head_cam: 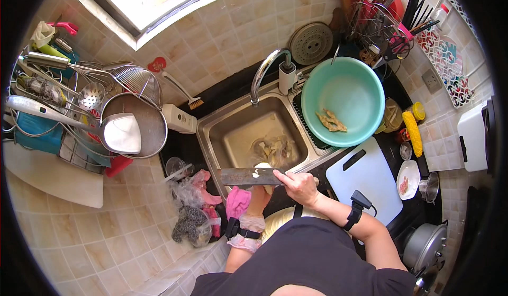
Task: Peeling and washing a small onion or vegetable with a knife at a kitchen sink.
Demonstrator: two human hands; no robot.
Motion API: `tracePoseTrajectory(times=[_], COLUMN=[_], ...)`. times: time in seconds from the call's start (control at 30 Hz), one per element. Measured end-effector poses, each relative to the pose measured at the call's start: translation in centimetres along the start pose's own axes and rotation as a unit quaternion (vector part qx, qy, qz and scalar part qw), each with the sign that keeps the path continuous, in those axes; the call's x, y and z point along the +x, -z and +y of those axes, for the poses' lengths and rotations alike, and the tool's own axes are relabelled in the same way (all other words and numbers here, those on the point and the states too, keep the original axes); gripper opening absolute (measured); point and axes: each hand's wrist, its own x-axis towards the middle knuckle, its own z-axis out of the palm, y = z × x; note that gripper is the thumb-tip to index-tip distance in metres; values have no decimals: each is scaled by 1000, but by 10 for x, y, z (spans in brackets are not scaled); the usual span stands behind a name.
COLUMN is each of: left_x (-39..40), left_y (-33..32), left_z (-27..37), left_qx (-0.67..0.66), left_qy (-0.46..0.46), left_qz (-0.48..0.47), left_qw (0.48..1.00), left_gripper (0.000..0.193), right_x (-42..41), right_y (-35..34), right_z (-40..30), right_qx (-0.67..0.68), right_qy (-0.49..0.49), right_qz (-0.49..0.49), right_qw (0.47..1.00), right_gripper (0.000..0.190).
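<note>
My right hand (300,187) is closed round the handle of a broad-bladed cleaver (247,177), its index finger stretched along the blade. The blade lies across the near rim of the stainless steel sink (234,137), with a small pale scrap stuck on it. Below the blade, my left hand (268,189) is mostly hidden; it holds a pale peeled piece of food (262,165) that shows just past the cleaver's edge. Wet peelings (278,149) lie at the bottom of the sink, under the curved faucet (260,77).
Right of the sink stand a turquoise basin (343,97) with ginger-like root pieces (331,121), a white cutting board (365,181), an ear of corn (412,134) and a pressure cooker (425,242). Plastic bags (190,192) and a white bottle (179,119) are at the left, below a crowded utensil rack.
</note>
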Motion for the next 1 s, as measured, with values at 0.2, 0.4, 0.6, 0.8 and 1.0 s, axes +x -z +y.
tracePoseTrajectory(times=[0.2,0.4,0.6,0.8,1.0], left_x=[-2,3,9,3,1], left_y=[-25,-24,1,-24,-4], left_z=[42,28,6,43,25], left_qx=[-164,-217,-224,-136,-150], left_qy=[111,102,55,96,119], left_qz=[-102,-5,-57,-50,-29], left_qw=[975,971,971,985,981], left_gripper=[70,55,40,76,72], right_x=[-4,8,7,2,7], right_y=[-10,12,10,-17,3], right_z=[40,2,-2,50,26], right_qx=[2,37,15,-55,11], right_qy=[-113,-31,-11,-127,-89], right_qz=[-13,-5,-23,-73,-19], right_qw=[994,999,1000,988,996], right_gripper=[37,45,48,36,37])
